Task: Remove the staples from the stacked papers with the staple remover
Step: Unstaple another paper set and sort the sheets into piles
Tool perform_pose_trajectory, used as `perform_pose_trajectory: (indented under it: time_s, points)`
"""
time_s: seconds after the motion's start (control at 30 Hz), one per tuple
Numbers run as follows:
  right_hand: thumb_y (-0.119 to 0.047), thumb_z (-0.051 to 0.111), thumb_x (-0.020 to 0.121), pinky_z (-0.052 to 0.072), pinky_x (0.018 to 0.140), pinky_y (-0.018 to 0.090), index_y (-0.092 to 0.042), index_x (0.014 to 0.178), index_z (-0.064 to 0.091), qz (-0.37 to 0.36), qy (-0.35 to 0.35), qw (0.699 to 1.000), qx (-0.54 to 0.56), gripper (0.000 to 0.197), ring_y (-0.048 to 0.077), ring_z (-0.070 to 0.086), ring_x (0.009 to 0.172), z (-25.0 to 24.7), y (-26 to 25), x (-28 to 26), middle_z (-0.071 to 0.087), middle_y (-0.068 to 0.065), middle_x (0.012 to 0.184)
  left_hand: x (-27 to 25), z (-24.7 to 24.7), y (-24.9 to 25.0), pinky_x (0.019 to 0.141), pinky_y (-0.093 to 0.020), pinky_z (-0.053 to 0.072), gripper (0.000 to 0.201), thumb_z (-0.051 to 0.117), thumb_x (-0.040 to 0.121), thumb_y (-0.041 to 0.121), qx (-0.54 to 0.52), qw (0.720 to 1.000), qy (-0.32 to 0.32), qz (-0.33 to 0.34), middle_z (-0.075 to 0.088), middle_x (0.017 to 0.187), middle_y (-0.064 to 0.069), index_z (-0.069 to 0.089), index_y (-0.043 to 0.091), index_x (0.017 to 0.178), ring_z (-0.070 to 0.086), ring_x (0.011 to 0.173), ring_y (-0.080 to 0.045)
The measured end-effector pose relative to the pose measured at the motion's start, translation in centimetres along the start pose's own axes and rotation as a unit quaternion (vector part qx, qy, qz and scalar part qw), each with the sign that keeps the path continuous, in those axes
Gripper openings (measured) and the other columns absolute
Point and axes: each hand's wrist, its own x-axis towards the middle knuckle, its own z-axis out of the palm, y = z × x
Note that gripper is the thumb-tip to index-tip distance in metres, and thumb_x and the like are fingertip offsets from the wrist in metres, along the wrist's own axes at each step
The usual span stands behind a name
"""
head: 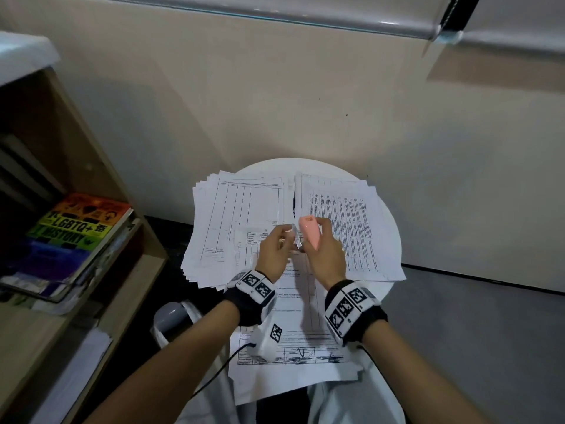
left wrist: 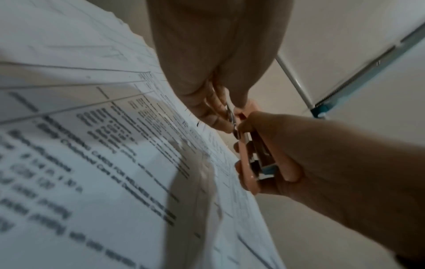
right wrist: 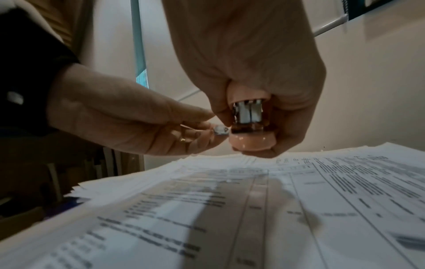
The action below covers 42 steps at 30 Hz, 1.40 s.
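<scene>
My right hand [head: 325, 255] grips a pink staple remover [head: 310, 232] upright above the papers; it shows again in the right wrist view as the staple remover [right wrist: 250, 140] with metal jaws facing the camera. My left hand [head: 273, 249] reaches in from the left and pinches at the tool's metal tip [head: 296, 240] with thumb and forefinger. In the left wrist view the fingertips [left wrist: 222, 123] touch that metal tip [left wrist: 233, 122]. Whether a staple sits between them I cannot tell. Stacks of printed papers [head: 238, 215] cover the round white table [head: 394, 240].
A second paper stack [head: 345, 215] lies at the right and a third [head: 293, 347] runs toward my lap. A wooden shelf [head: 137, 240] with a rainbow-covered book [head: 79, 228] stands at the left. A beige wall rises behind the table.
</scene>
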Motion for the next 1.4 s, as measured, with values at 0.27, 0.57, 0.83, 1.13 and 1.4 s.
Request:
perform_pose_trajectory:
  time_s: [0.27,0.57,0.83,1.13,1.4]
  points:
    - [-0.025,0.055,0.091,0.051,0.067,0.036,-0.03,0.133,0.033,-0.06,0.004,0.998,0.0,0.048,0.026,0.062,0.087,0.2,-2.8,-3.8,0.064,0.007,0.104,-2.7,-1.7,1.2,0.058,-0.019,0.056,0.021,0.071,0.079,-0.001,-0.149,0.98,0.131,-0.016,0.065,0.084,-0.019,0.065,-0.007,0.099,0.064,0.067,-0.018]
    - [-0.026,0.058,0.092,0.044,0.057,0.028,-0.03,0.127,0.037,-0.048,-0.068,0.996,0.034,0.041,0.021,0.06,0.07,1.8,-2.8,-5.6,0.066,0.003,0.097,-2.9,-14.3,-1.1,0.057,-0.011,0.046,0.01,0.054,0.089,-0.003,0.068,0.972,0.222,0.043,0.061,0.073,-0.006,0.061,0.003,0.084,0.055,0.065,-0.015]
    - [-0.014,0.058,0.092,0.047,0.066,0.034,-0.023,0.124,0.039,0.118,-0.102,0.977,0.147,0.038,0.025,0.057,0.078,2.9,1.0,-3.4,0.058,0.015,0.111,-7.3,-23.6,-15.2,0.068,-0.022,0.04,0.025,0.052,0.083,-0.012,0.201,0.948,0.183,-0.166,0.059,0.078,-0.013,0.06,0.008,0.072,0.055,0.078,-0.021]
    - [-0.011,0.052,0.095,0.044,0.054,0.033,-0.029,0.126,0.038,0.137,-0.118,0.973,0.141,0.037,0.029,0.054,0.064,2.5,1.2,-2.6,0.058,0.012,0.09,-4.0,-24.5,-24.0,0.089,-0.036,0.049,0.028,0.061,0.087,0.013,0.29,0.893,0.106,-0.329,0.068,0.111,-0.023,0.068,-0.005,0.107,0.064,0.107,-0.033]
    - [-0.013,0.056,0.093,0.046,0.059,0.034,-0.029,0.126,0.039,0.14,-0.111,0.973,0.144,0.041,0.026,0.055,0.066,2.8,1.5,-2.6,0.062,0.013,0.092,-4.3,-24.7,-22.8,0.085,-0.041,0.053,0.039,0.057,0.072,0.02,0.302,0.9,0.103,-0.296,0.07,0.096,-0.028,0.073,-0.009,0.093,0.067,0.097,-0.036]
